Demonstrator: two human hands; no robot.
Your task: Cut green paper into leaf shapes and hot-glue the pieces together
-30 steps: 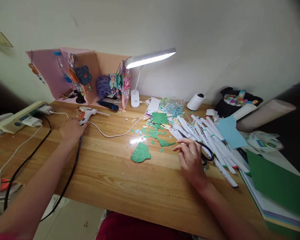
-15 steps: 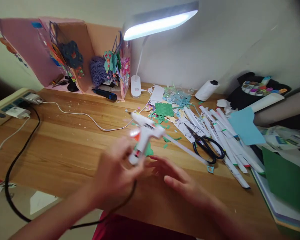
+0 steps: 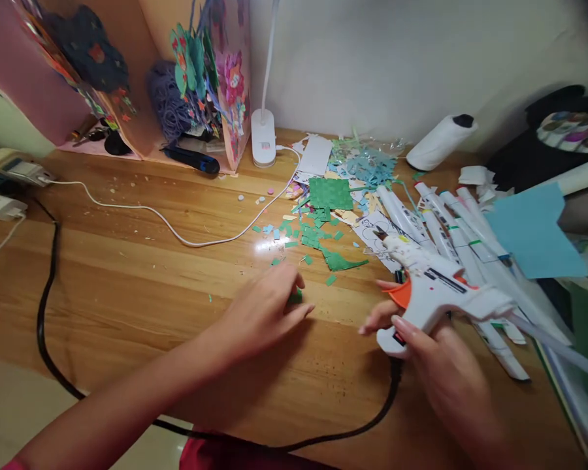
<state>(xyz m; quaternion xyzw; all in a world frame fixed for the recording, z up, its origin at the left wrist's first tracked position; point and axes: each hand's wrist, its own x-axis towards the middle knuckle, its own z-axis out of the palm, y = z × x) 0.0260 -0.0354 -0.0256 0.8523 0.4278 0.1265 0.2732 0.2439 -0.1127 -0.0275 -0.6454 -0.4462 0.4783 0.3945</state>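
Observation:
In my right hand (image 3: 445, 365) is a white hot glue gun (image 3: 436, 287) with an orange trigger, its nozzle aimed up and to the left. A clear glue stick (image 3: 558, 339) sticks out of its back end. Its black cord (image 3: 323, 440) runs from the handle, along the table's front edge and off to the left. My left hand (image 3: 262, 303) rests low at the middle of the table, fingers curled around a small piece of green paper (image 3: 295, 297) that is partly hidden. The glue gun covers most of the scissors.
Green paper scraps (image 3: 313, 235) and a green square (image 3: 330, 194) lie beyond my hands. White markers (image 3: 475, 235) and a blue paper sheet (image 3: 534, 228) are on the right. A lamp base (image 3: 263, 137), a thread spool (image 3: 441, 142) and a decorated box (image 3: 149, 140) stand at the back.
The glue gun has passed from my left hand to my right and moved rightward. My left hand has come down around the small green paper. The view has tilted lower.

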